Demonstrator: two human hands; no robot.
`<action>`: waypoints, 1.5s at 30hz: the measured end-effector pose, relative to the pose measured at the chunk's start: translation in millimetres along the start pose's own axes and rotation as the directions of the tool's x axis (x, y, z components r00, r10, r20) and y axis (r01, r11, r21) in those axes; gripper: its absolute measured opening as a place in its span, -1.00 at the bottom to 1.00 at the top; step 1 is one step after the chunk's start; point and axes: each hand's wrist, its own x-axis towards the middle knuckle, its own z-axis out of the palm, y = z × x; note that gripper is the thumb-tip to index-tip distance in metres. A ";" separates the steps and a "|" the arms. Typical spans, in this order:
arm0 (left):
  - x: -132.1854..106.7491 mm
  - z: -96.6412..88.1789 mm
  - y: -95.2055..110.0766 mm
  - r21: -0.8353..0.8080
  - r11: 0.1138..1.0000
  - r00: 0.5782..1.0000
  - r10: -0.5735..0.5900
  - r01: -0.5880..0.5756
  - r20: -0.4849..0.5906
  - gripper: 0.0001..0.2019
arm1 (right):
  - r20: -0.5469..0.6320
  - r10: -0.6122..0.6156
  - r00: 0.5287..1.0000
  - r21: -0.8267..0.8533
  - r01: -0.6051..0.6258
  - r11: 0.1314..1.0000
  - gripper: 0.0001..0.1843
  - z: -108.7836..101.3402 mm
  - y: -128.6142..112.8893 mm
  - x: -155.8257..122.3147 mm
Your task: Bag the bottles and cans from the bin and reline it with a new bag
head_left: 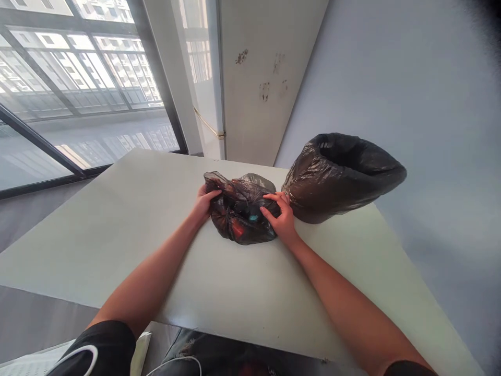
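A thin black plastic bag (245,235) sits on the white table in front of me, its top gathered and partly open. Through the film show a red patch and a small blue-green one; what they belong to I cannot make out. At the bag's left edge my left hand (203,201) pinches the film between thumb and fingers. My right hand (284,216) rests on the opposite side, thumb and fingers spread over the rim, touching it without a clear grip.
A bin lined with a black bag (324,196) stands close by on the right, its mouth gaping, near the blue-grey wall (430,156). The white table (136,209) reaches toward a tall cabinet (266,78) at the back. Large windows (90,78) are on the left.
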 end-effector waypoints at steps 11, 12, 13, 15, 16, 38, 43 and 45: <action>20.2 -27.4 14.5 -0.324 0.946 0.984 -0.060 0.002 -0.166 -0.52 | -0.241 0.169 0.956 0.062 -0.158 0.985 -0.85 6.6 28.5 1.1; 20.3 -27.5 13.5 -0.260 0.966 0.988 -0.039 -0.001 -0.149 -0.54 | -0.227 0.165 0.960 0.048 -0.159 0.986 -0.86 6.6 30.3 1.4; 20.2 -27.0 12.4 -0.170 0.985 0.992 -0.014 -0.008 -0.127 -0.59 | -0.213 0.164 0.963 0.033 -0.161 0.986 -0.85 6.7 31.7 1.6; 19.0 -24.1 10.1 0.028 0.999 0.996 0.032 -0.030 -0.080 -0.72 | -0.177 0.164 0.970 0.004 -0.166 0.986 -0.83 7.4 33.6 1.7; 18.0 -22.1 8.8 0.110 0.993 0.997 0.053 -0.046 -0.059 -0.77 | -0.153 0.163 0.975 -0.010 -0.166 0.986 -0.81 8.1 34.1 1.7; 20.0 -15.8 -14.4 0.623 0.750 0.974 0.161 -0.225 0.158 -0.87 | -0.061 0.136 0.989 -0.062 -0.140 0.988 -0.57 10.9 14.2 0.9; 17.6 -14.0 -14.6 0.605 0.767 0.976 0.138 -0.213 0.169 -0.85 | -0.033 -0.119 0.992 0.060 0.121 0.991 -0.57 -1.7 -9.6 -2.7; 16.7 -12.8 -13.9 0.597 0.776 0.978 0.134 -0.204 0.160 -0.85 | 0.085 -0.180 0.980 0.050 0.176 0.983 -0.64 -3.1 -15.9 -3.5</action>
